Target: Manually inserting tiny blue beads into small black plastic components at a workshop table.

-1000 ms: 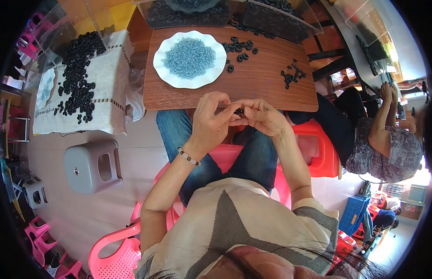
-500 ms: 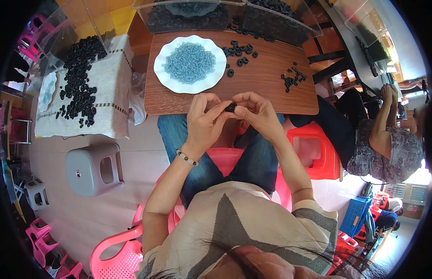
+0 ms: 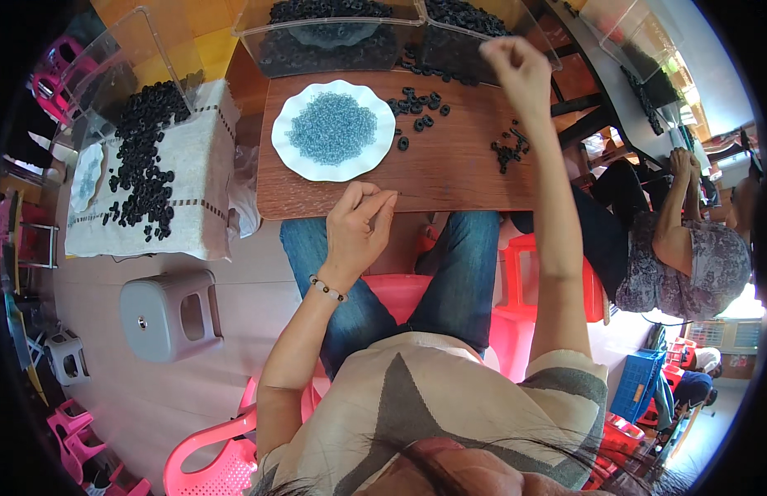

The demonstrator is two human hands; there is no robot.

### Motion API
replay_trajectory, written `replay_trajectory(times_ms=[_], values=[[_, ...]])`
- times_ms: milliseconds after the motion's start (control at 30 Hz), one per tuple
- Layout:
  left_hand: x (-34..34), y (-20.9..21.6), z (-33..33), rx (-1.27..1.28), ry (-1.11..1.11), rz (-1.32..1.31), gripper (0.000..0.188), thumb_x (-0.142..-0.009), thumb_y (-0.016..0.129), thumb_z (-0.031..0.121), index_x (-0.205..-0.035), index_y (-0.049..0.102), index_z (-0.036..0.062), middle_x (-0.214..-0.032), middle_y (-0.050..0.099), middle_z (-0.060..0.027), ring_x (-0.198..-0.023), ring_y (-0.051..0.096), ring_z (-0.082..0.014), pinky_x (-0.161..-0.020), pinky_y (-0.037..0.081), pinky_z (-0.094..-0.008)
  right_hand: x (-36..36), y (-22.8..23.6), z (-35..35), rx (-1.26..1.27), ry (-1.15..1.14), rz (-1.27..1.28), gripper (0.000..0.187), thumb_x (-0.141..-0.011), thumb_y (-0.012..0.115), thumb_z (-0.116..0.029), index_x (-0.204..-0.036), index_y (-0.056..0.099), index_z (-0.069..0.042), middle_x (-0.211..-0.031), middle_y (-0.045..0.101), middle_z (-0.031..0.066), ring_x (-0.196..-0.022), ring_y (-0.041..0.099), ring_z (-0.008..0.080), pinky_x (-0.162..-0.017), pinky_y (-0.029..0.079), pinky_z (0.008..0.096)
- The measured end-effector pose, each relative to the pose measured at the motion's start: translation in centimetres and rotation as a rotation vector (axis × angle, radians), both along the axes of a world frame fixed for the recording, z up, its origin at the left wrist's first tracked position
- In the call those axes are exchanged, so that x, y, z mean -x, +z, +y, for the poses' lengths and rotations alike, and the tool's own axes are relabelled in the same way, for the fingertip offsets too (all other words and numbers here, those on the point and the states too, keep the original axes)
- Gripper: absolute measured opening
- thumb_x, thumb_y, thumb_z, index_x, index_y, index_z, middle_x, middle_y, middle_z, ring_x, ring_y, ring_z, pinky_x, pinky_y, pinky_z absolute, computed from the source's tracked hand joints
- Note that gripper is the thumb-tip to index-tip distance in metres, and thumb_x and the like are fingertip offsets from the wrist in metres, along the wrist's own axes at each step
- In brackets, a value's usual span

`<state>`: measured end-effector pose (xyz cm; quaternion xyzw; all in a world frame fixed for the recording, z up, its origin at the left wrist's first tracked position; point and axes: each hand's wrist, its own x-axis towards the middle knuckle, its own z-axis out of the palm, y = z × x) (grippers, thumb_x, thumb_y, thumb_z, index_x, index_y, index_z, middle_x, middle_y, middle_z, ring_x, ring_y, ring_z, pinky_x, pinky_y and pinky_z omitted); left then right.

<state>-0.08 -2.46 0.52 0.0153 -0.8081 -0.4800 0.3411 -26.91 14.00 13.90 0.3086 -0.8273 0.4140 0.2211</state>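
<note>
My left hand [image 3: 360, 225] is closed in a pinch near the front edge of the brown table [image 3: 450, 178]; whatever its fingertips hold, if anything, is too small to make out. My right hand [image 3: 520, 73] is stretched far forward at the right clear plastic bin [image 3: 458, 54], its fingers bent together, their contents hidden. Small black ring-shaped pieces [image 3: 418, 105] lie loose on the tabletop, between that bin and a white wavy-rimmed plate [image 3: 286, 155]. On the plate is a heap of pale blue transparent beads [image 3: 332, 128]. Smaller black bits [image 3: 507, 155] lie beside my right forearm.
Another clear bin [image 3: 330, 51] of black pieces stands behind the plate. At left, a cloth-covered table [image 3: 203, 182] carries a spread of black pieces [image 3: 144, 157]. A grey stool [image 3: 164, 318] stands on the floor. Another person [image 3: 685, 256] sits at right, beside a red stool [image 3: 594, 285].
My hands have parted. The right one went from the black ring piece held between both hands forward to the right bin; the left stayed near the table edge. The ring piece is out of sight.
</note>
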Motion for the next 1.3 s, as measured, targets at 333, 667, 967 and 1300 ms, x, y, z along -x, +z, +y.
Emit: replay_trajectory(times_ms=[333, 667, 967, 1300], values=[[-0.1, 0.4, -0.1, 0.032, -0.009, -0.097, 0.010, -0.086, 0.072, 0.005, -0.095, 0.076, 0.0021, -0.089, 0.064, -0.0091, -0.072, 0.066, -0.0264, -0.062, 0.052, -0.0355, -1.9, -5.4, -1.1, -0.104, 0.194, -0.173, 0.012, -0.094, 0.073, -0.013, -0.100, 0.076, -0.003, -0.082, 0.071, 0.0009, -0.074, 0.059, 0.0074, -0.069, 0.050, 0.0264], [0.1, 0.2, 0.5, -0.090, -0.027, -0.121, 0.008, -0.088, 0.072, 0.005, -0.094, 0.074, 0.0008, -0.088, 0.065, -0.0104, -0.070, 0.067, -0.0228, -0.063, 0.053, -0.0323, -9.2, -12.3, -2.6, -0.332, 0.158, -0.124, 0.028, -0.085, 0.079, -0.022, -0.106, 0.074, -0.005, -0.090, 0.072, 0.0120, -0.084, 0.063, 0.0293, -0.075, 0.052, 0.0405], [0.2, 1.4, 0.3, -0.258, -0.095, -0.100, 0.024, -0.095, 0.072, 0.012, -0.115, 0.073, -0.0001, -0.097, 0.071, -0.0125, -0.078, 0.071, -0.0182, -0.068, 0.055, -0.0292, -14.3, -8.2, 0.1, -0.180, 0.541, -0.442, 0.028, -0.090, 0.072, -0.004, -0.118, 0.069, -0.002, -0.096, 0.072, 0.0106, -0.089, 0.067, 0.0198, -0.075, 0.056, 0.0340], [0.2, -0.2, -0.3, -0.583, -0.340, -0.234, 0.019, -0.094, 0.069, 0.001, -0.111, 0.072, -0.0064, -0.098, 0.071, -0.0118, -0.085, 0.073, -0.0163, -0.075, 0.058, -0.0262, -13.9, -6.4, 0.0, -0.268, 0.772, -0.582, 0.034, -0.091, 0.070, 0.000, -0.124, 0.061, -0.002, -0.095, 0.072, 0.0092, -0.088, 0.071, 0.0160, -0.075, 0.059, 0.0322]])
